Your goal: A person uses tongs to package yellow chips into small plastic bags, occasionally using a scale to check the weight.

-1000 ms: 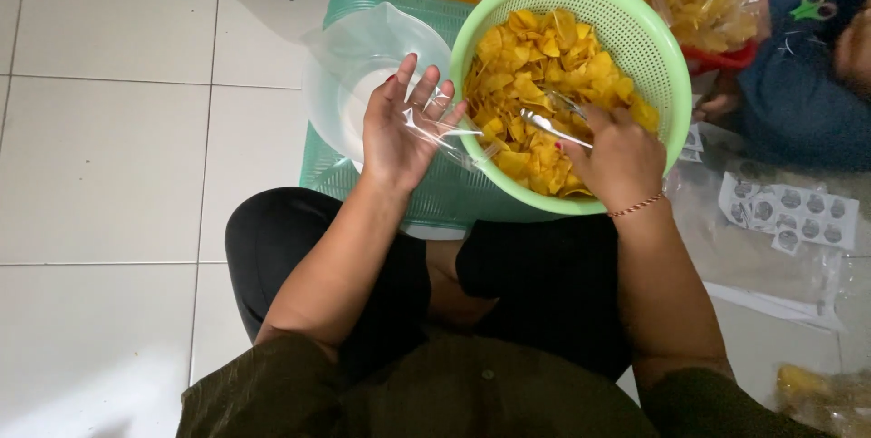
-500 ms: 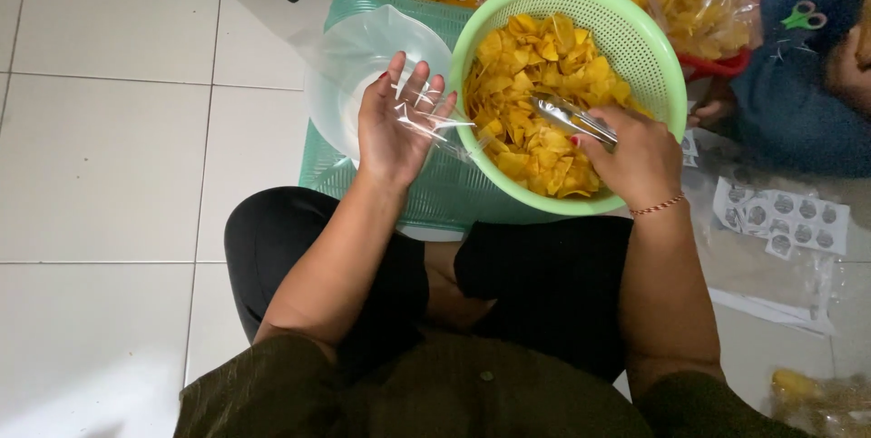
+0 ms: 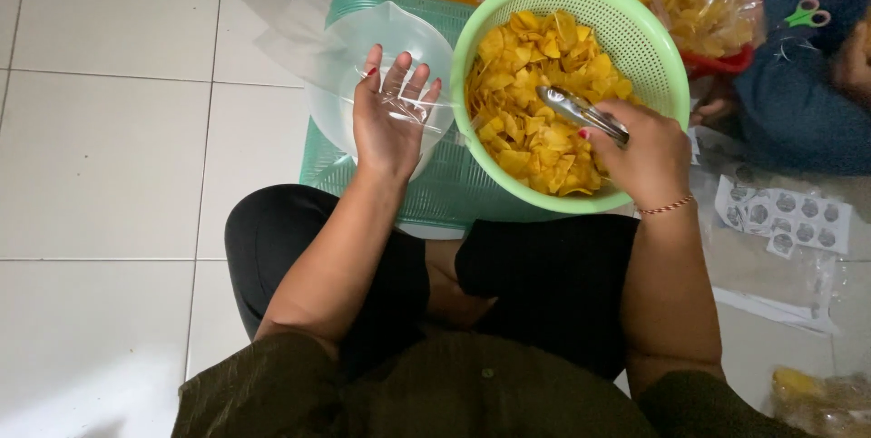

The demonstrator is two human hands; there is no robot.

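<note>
Tongs point(image 3: 581, 113) gripped in rt hand point(image 3: 646, 152) (over chips point(image 3: 531, 84)), lft hand point(image 3: 388, 120) holding bag point(image 3: 363, 57).

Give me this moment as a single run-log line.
left hand: holding clear plastic bag open | right hand: gripping metal tongs in yellow chips | green basket: on teal tray
</note>
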